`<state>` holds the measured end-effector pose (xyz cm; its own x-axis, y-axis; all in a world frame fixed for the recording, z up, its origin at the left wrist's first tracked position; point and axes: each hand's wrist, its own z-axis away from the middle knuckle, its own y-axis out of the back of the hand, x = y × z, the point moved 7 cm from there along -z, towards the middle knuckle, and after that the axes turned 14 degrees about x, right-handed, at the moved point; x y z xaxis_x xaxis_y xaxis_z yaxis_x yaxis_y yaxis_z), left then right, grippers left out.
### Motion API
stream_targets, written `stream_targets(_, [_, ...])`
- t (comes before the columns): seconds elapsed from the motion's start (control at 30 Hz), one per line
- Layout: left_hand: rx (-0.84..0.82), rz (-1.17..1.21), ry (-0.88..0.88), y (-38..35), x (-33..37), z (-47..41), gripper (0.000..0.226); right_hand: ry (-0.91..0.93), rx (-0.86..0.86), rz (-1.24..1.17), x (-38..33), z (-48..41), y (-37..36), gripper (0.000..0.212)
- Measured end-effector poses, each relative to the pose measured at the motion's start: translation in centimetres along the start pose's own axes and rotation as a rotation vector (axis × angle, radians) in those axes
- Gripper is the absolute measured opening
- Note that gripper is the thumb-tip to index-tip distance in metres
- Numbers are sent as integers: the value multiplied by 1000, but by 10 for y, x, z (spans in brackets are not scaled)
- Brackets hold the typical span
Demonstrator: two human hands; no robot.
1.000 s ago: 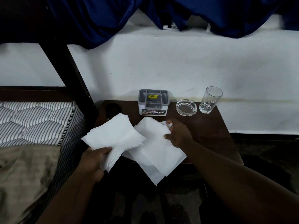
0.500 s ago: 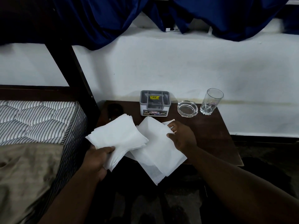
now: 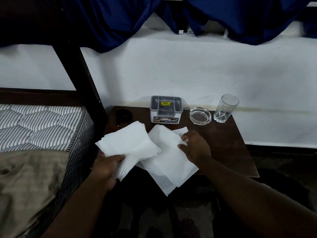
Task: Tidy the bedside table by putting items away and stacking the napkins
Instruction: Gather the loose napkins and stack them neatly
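My left hand (image 3: 106,167) grips a stack of white napkins (image 3: 127,145) by its near corner, held just above the left front of the dark wooden bedside table (image 3: 228,145). Loose white napkins (image 3: 169,162) lie on the table beside the stack and hang over the front edge. My right hand (image 3: 195,146) rests on their right edge, fingers pinching the top napkin. Another napkin's corner (image 3: 181,131) pokes out beyond that hand.
At the table's back stand a grey lidded box (image 3: 165,109), a glass ashtray (image 3: 200,115) and a drinking glass (image 3: 225,109). A small black object (image 3: 123,115) sits back left. A striped mattress (image 3: 39,126) and dark bedpost (image 3: 82,69) lie left.
The right hand has shifted slightly right along the loose napkins' edge and its fingers have closed on the top one. The left hand keeps the stack in place.
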<state>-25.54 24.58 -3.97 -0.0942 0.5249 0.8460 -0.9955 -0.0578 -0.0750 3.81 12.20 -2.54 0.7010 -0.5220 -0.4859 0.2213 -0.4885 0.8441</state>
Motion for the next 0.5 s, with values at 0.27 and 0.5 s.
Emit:
stream_targets(0.27, [-19,-43,-60,-2,6,8,44,-11,77,-112,1,-8,29,15])
stream_targets(0.5, [-23,-10,-81,-7,9,18,49,-77,179,-225,-6,-32,85,12])
